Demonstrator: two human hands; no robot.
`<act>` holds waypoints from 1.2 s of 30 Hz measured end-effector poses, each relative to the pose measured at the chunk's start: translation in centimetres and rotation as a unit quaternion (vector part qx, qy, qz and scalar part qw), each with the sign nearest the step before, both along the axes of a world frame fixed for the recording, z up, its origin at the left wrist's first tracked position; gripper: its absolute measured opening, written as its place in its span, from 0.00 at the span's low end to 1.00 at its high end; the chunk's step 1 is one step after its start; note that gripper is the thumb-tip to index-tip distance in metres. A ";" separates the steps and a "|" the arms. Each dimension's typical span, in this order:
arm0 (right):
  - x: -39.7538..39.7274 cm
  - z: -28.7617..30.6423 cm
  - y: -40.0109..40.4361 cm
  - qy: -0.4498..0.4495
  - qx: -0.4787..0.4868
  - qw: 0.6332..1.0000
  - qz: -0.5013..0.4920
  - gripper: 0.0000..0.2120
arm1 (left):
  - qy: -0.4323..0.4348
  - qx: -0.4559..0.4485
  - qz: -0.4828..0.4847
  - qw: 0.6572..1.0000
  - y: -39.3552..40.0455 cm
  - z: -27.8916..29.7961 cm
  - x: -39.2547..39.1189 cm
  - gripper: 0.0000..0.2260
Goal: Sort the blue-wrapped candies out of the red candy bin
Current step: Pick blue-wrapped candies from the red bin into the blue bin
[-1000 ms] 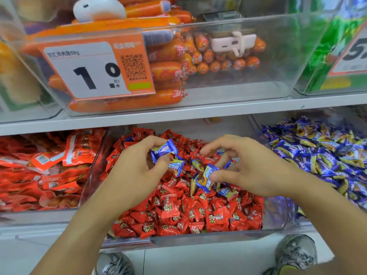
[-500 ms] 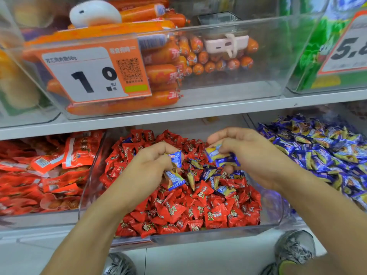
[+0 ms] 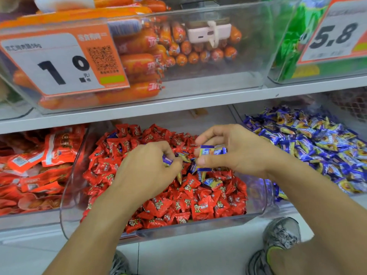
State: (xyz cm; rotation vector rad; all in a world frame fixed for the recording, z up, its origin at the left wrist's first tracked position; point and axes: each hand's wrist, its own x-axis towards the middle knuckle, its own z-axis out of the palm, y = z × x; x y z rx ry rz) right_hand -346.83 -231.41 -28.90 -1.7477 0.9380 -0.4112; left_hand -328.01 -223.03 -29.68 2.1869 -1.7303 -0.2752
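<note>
The clear red candy bin (image 3: 67,195) on the lower shelf holds a heap of red-wrapped candies (image 3: 190,205). My left hand (image 3: 147,171) lies on the heap with fingers curled round blue-wrapped candies (image 3: 167,160), mostly hidden in the fist. My right hand (image 3: 234,151) hovers just above the heap and pinches several blue-wrapped candies (image 3: 210,150) between thumb and fingers. A few more blue-wrapped candies (image 3: 212,182) lie among the red ones below that hand.
To the right stands a clear bin of blue-wrapped candies (image 3: 317,147). Left of the red bin are red snack packets (image 3: 39,165). The shelf above carries a bin of orange sausages (image 3: 143,62) with a price tag (image 3: 57,62). My shoes (image 3: 278,239) show on the floor.
Both hands gathered blue candies from the heap's middle. My right hand rose slightly with its candies; my left hand closed tighter over its own. The view shifted a little to the right.
</note>
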 end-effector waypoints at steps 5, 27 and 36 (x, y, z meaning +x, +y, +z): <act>-0.2 0.5 -0.1 0.074 -0.093 0.990 0.081 0.14 | -0.054 0.061 -0.070 0.994 0.3 -0.8 0.2 0.14; 0.0 -0.5 -0.6 0.280 -0.298 0.903 0.136 0.06 | 0.118 -0.042 -0.010 0.992 -1.9 -0.8 0.8 0.05; -0.4 -1.0 -0.7 0.193 -0.317 0.928 0.046 0.19 | -0.121 0.013 -0.060 0.991 -3.7 -1.8 0.2 0.08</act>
